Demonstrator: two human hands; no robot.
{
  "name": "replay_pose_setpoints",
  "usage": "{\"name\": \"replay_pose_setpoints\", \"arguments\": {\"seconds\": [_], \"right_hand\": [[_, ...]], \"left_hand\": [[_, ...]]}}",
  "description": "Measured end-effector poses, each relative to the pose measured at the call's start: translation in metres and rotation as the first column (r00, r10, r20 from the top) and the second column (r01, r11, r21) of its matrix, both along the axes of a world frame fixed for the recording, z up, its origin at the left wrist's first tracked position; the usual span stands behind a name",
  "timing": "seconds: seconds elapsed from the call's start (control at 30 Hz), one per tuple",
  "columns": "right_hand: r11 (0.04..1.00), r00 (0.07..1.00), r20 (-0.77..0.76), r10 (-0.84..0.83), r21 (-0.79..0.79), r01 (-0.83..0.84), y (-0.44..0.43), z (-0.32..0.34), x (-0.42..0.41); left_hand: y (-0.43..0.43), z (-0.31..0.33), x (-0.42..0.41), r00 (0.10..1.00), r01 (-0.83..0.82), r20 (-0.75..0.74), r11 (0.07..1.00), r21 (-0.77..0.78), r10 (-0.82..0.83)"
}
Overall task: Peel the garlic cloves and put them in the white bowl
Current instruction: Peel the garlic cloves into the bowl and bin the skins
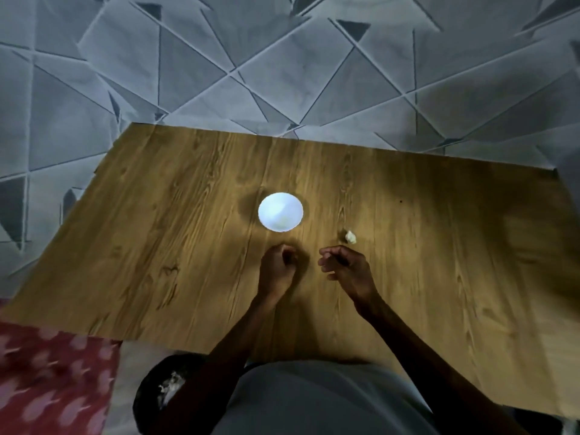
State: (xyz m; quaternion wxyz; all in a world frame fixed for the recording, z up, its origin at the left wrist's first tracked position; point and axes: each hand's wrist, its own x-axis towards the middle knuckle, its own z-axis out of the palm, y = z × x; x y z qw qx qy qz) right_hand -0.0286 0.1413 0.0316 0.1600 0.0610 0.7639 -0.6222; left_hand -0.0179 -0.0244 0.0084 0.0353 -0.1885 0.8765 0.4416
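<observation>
- A wooden table (157, 246) fills the middle of the frame, its grain running from the top of the frame towards the bottom.
- The white bowl (280, 215) stands upright near the centre of the table. A faint yellowish patch shows inside it towards its lower edge, too washed out to tell what it is.
- A small pale piece of garlic (351, 237) lies on the bare wood to the right of the bowl and a little lower, well apart from it.
- The left hand (277, 266) is just below the bowl, its fingers curled inward into a loose fist over the tabletop. The shadow hides whether anything sits inside the curl.
- The right hand (343, 266) is beside it to the right, just below the garlic piece and not touching it. Its fingers are bent with the thumb close to the forefinger; I cannot tell whether they pinch something.
- The two hands are near each other, with a gap of bare wood between them.
- At lower left, below the table edge, a black bin (163, 400) holds whitish scraps.
- A red patterned cloth (53, 381) lies in the bottom left corner.
- A grey carpet with triangle lines (282, 58) covers the upper part of the frame.
</observation>
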Motion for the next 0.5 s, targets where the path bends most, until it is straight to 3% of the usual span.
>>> {"name": "replay_pose_setpoints", "arguments": {"seconds": [0.17, 0.33, 0.5], "right_hand": [[0.999, 0.999, 0.016, 0.034, -0.001, -0.034, 0.005, -0.009, -0.018], [0.998, 0.997, 0.026, 0.067, 0.0, -0.067, 0.002, -0.016, -0.031], [0.996, 0.996, -0.012, 0.084, 0.031, -0.084, 0.003, -0.019, -0.046]], "left_hand": [[0.007, -0.016, -0.016, 0.98, 0.186, 0.133, 0.912, -0.365, -0.147], [0.004, -0.017, -0.023, 0.958, 0.281, 0.178, 0.852, -0.442, -0.224], [-0.009, 0.015, -0.051, 0.973, 0.073, -0.182, 0.94, -0.334, -0.14]]}}
